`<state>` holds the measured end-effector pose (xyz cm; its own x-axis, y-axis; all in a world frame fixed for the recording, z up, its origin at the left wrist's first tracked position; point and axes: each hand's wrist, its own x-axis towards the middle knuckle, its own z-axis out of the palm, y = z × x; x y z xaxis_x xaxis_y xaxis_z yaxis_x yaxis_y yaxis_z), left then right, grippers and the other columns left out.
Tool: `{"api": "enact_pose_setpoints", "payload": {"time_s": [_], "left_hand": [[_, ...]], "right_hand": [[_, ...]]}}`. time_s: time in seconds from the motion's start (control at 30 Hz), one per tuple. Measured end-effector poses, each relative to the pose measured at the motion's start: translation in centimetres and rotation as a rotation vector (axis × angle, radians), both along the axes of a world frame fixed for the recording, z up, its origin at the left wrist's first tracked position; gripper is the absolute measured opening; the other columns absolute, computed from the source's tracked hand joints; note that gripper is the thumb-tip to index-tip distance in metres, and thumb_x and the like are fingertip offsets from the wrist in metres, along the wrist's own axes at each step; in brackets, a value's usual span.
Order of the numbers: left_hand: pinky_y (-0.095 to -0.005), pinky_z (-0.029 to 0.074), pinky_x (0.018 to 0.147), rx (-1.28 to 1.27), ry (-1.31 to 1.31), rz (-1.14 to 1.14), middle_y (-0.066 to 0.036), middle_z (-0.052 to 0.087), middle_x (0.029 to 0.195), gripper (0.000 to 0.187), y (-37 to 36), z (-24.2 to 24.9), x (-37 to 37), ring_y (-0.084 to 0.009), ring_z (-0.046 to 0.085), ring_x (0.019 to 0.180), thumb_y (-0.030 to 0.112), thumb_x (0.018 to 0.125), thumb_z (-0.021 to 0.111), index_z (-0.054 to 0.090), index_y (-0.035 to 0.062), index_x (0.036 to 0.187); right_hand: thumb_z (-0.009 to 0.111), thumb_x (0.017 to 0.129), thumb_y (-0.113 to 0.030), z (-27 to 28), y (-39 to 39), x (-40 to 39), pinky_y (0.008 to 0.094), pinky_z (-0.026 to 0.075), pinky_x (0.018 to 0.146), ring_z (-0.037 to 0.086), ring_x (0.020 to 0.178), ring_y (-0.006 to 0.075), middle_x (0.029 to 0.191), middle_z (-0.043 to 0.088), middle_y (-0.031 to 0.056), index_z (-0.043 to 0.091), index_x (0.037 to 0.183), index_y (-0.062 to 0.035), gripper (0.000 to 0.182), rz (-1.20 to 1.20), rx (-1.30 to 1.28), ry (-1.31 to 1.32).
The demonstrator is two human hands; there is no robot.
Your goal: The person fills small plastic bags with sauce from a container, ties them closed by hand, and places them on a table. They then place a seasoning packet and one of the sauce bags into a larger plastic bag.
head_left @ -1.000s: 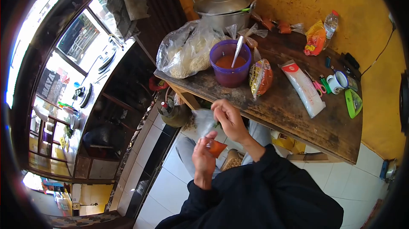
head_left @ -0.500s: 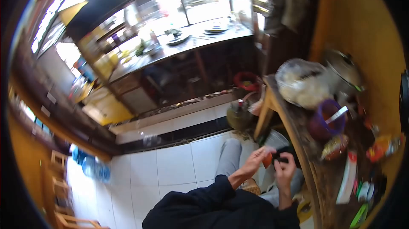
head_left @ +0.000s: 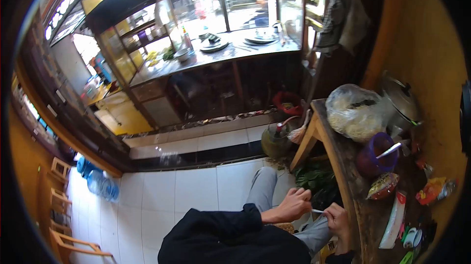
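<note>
My left hand [head_left: 294, 204] is closed, with its fingers curled at one end of a thin white strip [head_left: 318, 210]. Closed as well, my right hand [head_left: 336, 219] pinches the other end, and the strip runs taut across the small gap between them. What the strip is made of is too small to tell. Both hands are above my lap, beside the wooden table's edge. Just beyond them are dark green leaves [head_left: 314, 174] and what looks like a black plastic bag [head_left: 326, 198], low beside the table.
On the wooden table [head_left: 360, 185] to my right are a clear bag of pale food [head_left: 354, 117], a lidded pot [head_left: 400, 98], a purple container [head_left: 375, 158] and several packets. A green gas cylinder [head_left: 275, 141] stands ahead. Blue water bottles [head_left: 100, 184] stand at left.
The orange piece in my left hand and the dark item by my right hand no longer show there. A white strip now spans the hands, which are slightly lower. The camera view has shifted.
</note>
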<state>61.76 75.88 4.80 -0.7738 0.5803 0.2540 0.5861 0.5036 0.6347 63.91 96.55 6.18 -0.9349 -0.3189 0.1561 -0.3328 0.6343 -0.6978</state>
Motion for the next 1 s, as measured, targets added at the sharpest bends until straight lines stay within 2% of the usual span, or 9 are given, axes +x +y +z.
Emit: {"api": "enact_pose_setpoints", "payload": {"time_s": [0.1, 0.2, 0.27, 0.37, 0.43, 0.67, 0.8, 0.87, 1.0], "left_hand": [[-0.0384, 0.036, 0.085, -0.189, -0.196, -0.089, -0.004, 0.053, 0.081, 0.010, 0.3, 1.0, 0.2, -0.0169, 0.051, 0.091, 0.018, 0.078, 0.059, 0.062, 0.0085, 0.077], [-0.0255, 0.044, 0.066, 0.499, -0.890, -0.265, -0.005, 0.064, 0.078, 0.017, -0.1, 1.8, -0.6, -0.0138, 0.058, 0.070, 0.017, 0.082, 0.061, 0.065, 0.0021, 0.089], [-0.0248, 0.045, 0.065, 0.908, -1.088, -0.118, -0.003, 0.063, 0.076, 0.015, 0.7, 1.2, -0.7, -0.0076, 0.055, 0.069, 0.012, 0.085, 0.057, 0.064, -0.0015, 0.085], [-0.0231, 0.046, 0.062, 1.003, -0.900, 0.016, -0.003, 0.063, 0.074, 0.015, 0.6, 0.9, -4.2, -0.0073, 0.055, 0.065, 0.011, 0.084, 0.059, 0.064, -0.0034, 0.084], [-0.0220, 0.047, 0.060, 0.861, -0.696, 0.109, -0.005, 0.063, 0.075, 0.014, 1.2, 0.2, -5.3, -0.0076, 0.056, 0.064, 0.008, 0.083, 0.059, 0.064, -0.0043, 0.084], [-0.0256, 0.045, 0.052, 0.474, 0.082, -0.006, -0.010, 0.057, 0.065, 0.011, 3.0, 6.5, -6.7, -0.0178, 0.058, 0.057, 0.001, 0.069, 0.068, 0.060, -0.0013, 0.076], [-0.0259, 0.044, 0.056, 0.373, 0.206, -0.105, -0.010, 0.058, 0.070, 0.014, 4.2, 10.3, -7.7, -0.0183, 0.057, 0.061, 0.000, 0.066, 0.067, 0.057, -0.0011, 0.075], [-0.0294, 0.044, 0.062, 0.332, 0.197, -0.200, -0.012, 0.057, 0.078, 0.013, 5.1, 11.3, -7.6, -0.0240, 0.057, 0.069, -0.001, 0.069, 0.064, 0.056, -0.0008, 0.079], [-0.0317, 0.044, 0.064, 0.345, 0.206, -0.347, -0.012, 0.056, 0.080, 0.013, 7.8, 12.5, -7.1, -0.0285, 0.057, 0.071, -0.001, 0.070, 0.062, 0.055, -0.0015, 0.080]], "right_hand": [[0.063, 0.073, -0.012, 0.6, -0.2, -1.1, 0.0344, 0.038, 0.051, 0.051, 0.057, 0.0258, 0.058, 0.046, 0.0095, 0.055, 0.061, 0.0000, 0.018, -0.042, -0.164, 0.189], [0.062, 0.077, -0.016, -0.4, 0.2, -1.6, 0.0319, 0.034, 0.048, 0.048, 0.053, 0.0179, 0.056, 0.045, 0.0086, 0.053, 0.060, 0.0003, 0.026, -0.044, -0.368, 0.130], [0.056, 0.085, -0.021, -2.2, -0.6, -0.8, 0.0290, 0.032, 0.048, 0.045, 0.058, 0.0074, 0.061, 0.051, 0.0071, 0.052, 0.064, -0.0006, 0.030, -0.144, -0.545, -0.214], [0.045, 0.083, -0.010, -4.3, -4.9, -0.6, 0.0405, 0.044, 0.061, 0.057, 0.072, 0.0333, 0.077, 0.057, 0.0176, 0.054, 0.095, -0.0020, 0.017, -0.112, -0.275, 0.050], [0.046, 0.082, -0.012, 0.1, -6.3, -1.1, 0.0434, 0.043, 0.060, 0.055, 0.072, 0.0382, 0.077, 0.057, 0.0201, 0.054, 0.091, -0.0027, 0.015, -0.162, -0.156, 0.070], [0.051, 0.082, -0.020, 7.2, -2.5, -5.2, 0.0443, 0.041, 0.051, 0.055, 0.058, 0.0361, 0.064, 0.056, 0.0176, 0.058, 0.075, -0.0043, 0.019, -0.244, -0.128, 0.222], [0.055, 0.079, -0.019, 10.5, -0.6, -5.5, 0.0410, 0.041, 0.052, 0.055, 0.060, 0.0331, 0.066, 0.056, 0.0148, 0.059, 0.079, -0.0062, 0.014, -0.229, -0.039, 0.206], [0.064, 0.072, -0.015, 11.7, 0.4, -4.9, 0.0342, 0.041, 0.058, 0.054, 0.068, 0.0281, 0.070, 0.051, 0.0106, 0.059, 0.080, -0.0051, 0.014, -0.267, -0.080, 0.467], [0.067, 0.067, -0.016, 12.7, 4.2, -3.6, 0.0365, 0.037, 0.075, 0.049, 0.085, 0.0243, 0.083, 0.048, 0.0078, 0.058, 0.084, -0.0073, 0.021, -0.118, 0.023, 0.516]]}}
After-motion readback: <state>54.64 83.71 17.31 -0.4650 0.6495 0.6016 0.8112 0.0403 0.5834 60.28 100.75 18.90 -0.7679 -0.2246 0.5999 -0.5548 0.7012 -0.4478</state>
